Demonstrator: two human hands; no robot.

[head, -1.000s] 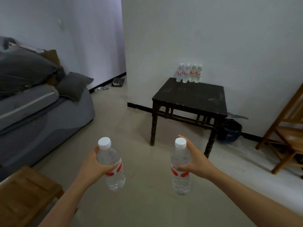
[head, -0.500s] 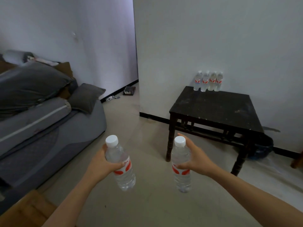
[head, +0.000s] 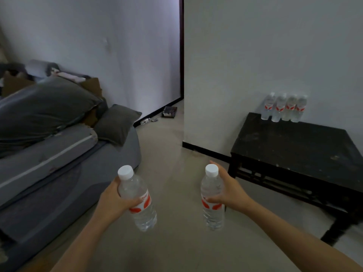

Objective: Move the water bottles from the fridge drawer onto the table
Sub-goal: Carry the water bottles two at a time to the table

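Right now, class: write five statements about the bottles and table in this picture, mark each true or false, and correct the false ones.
1. The left hand grips the left bottle and the right hand grips the right bottle. True.
2. Six bottles stand on the table. False: four bottles stand in a row at its far edge.
3. Both held bottles have white caps on. True.
4. The held bottles rest on the table. False: both are in the air, short of it.
5. The grey sofa lies left of the table. True.
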